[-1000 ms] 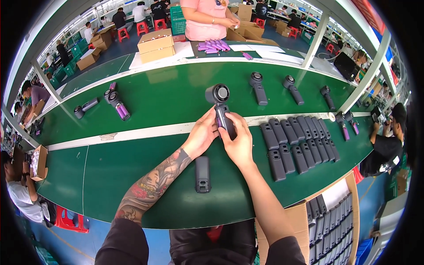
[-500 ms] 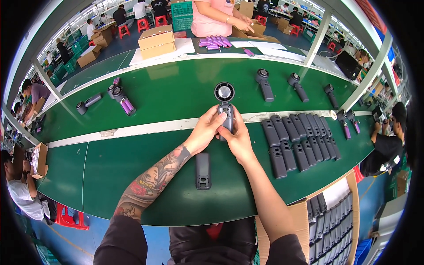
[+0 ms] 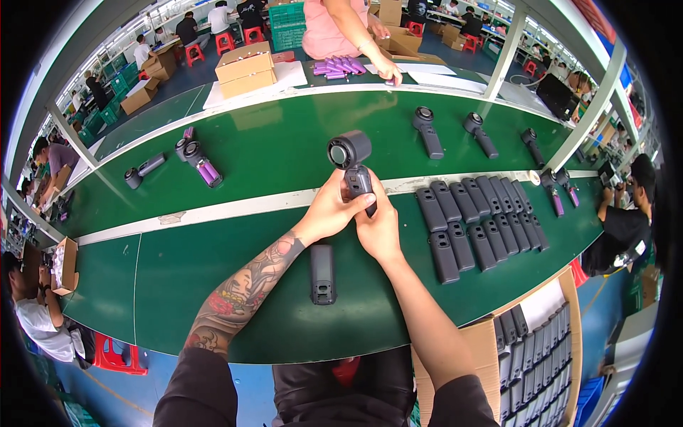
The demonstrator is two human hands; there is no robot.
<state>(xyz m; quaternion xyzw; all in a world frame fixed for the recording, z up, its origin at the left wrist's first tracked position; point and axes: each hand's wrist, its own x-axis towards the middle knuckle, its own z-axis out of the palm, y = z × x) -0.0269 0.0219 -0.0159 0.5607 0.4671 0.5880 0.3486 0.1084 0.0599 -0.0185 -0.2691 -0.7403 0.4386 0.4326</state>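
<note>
Between my two hands is a dark grey handheld fan (image 3: 359,181), its round head up and turned partly sideways. My left hand (image 3: 331,208) wraps the handle from the left, thumb across its front. From the right, my right hand (image 3: 378,222) grips the lower handle. On the green bench just below my hands lies a loose grey handle shell (image 3: 322,274), its slotted end toward me. Right of my hands, several similar grey shells (image 3: 469,224) lie in two rows.
A cardboard box of shells (image 3: 537,363) stands at the lower right. Fans (image 3: 428,134) lie across the green belt (image 3: 284,135), some with purple cells (image 3: 208,173) exposed. Beyond it, a co-worker's hand (image 3: 388,70) reaches near a pile of purple cells (image 3: 338,67). A white rail (image 3: 206,213) crosses the bench.
The fan in my hands has turned from facing me to a sideways angle, its head shifting slightly left. Across the belt, the co-worker's arm has reached down to the far ledge.
</note>
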